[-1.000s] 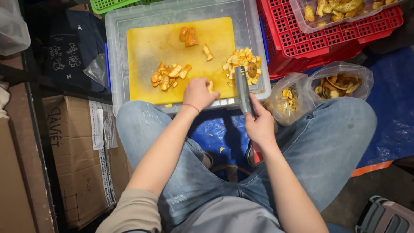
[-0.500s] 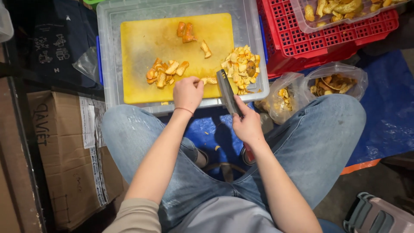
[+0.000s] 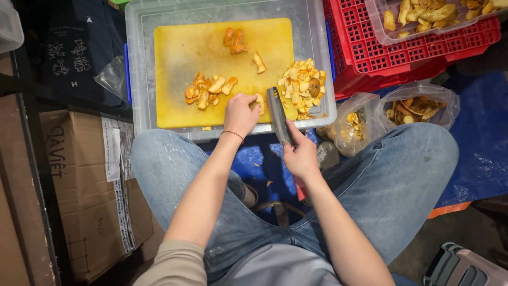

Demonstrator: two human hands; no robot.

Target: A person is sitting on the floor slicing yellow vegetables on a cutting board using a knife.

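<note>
Chopping | my left hand (image 3: pixel 241 114) pins an orange peel strip (image 3: pixel 259 104) at the yellow plastic cutting board's (image 3: pixel 180 58) near edge | right hand (image 3: pixel 300 156) grips the steel cleaver (image 3: pixel 277 112) | I judge fingertips should stay curled clear of the blade

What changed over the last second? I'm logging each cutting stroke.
The left hand slid a peel piece up onto the yellow cutting board. The right hand brought the knife up over it. The peel piles stayed put.
</note>
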